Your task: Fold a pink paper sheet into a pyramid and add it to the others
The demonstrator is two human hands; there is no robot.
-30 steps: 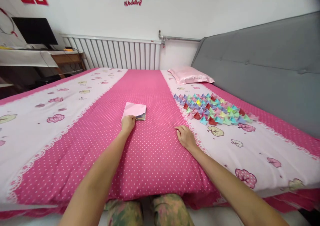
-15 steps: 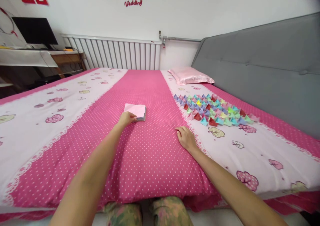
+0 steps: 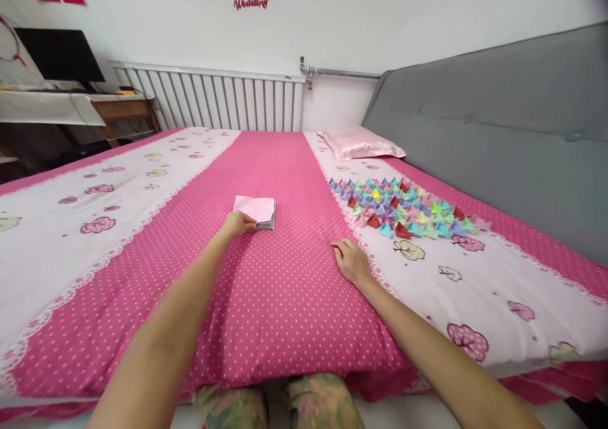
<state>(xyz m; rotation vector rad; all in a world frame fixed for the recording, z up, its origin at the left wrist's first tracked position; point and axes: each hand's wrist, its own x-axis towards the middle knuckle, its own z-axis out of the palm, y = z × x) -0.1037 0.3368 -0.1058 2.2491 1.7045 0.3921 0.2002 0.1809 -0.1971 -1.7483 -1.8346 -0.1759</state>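
A stack of square paper [image 3: 260, 208] with a pink sheet on top lies on the pink dotted bedspread. At its near left corner my left hand [image 3: 239, 223] pinches the edge of the pink paper. The fingers hide that corner, so how many sheets they grip does not show. My right hand [image 3: 352, 259] rests on the bedspread with fingers curled and nothing visible in them. Beyond it, to the right, several rows of small folded paper boats [image 3: 403, 207] in many colours stand close together.
A pink pillow [image 3: 358, 142] lies behind the paper boats. The grey headboard [image 3: 498, 118] borders the bed on the right. A white radiator [image 3: 218, 98] stands along the far wall. On the far left, a desk [image 3: 126, 107] carries a black monitor [image 3: 59, 56].
The view has shifted very slightly. My left hand stays at the corner of the paper stack and my right hand still rests on the bed.
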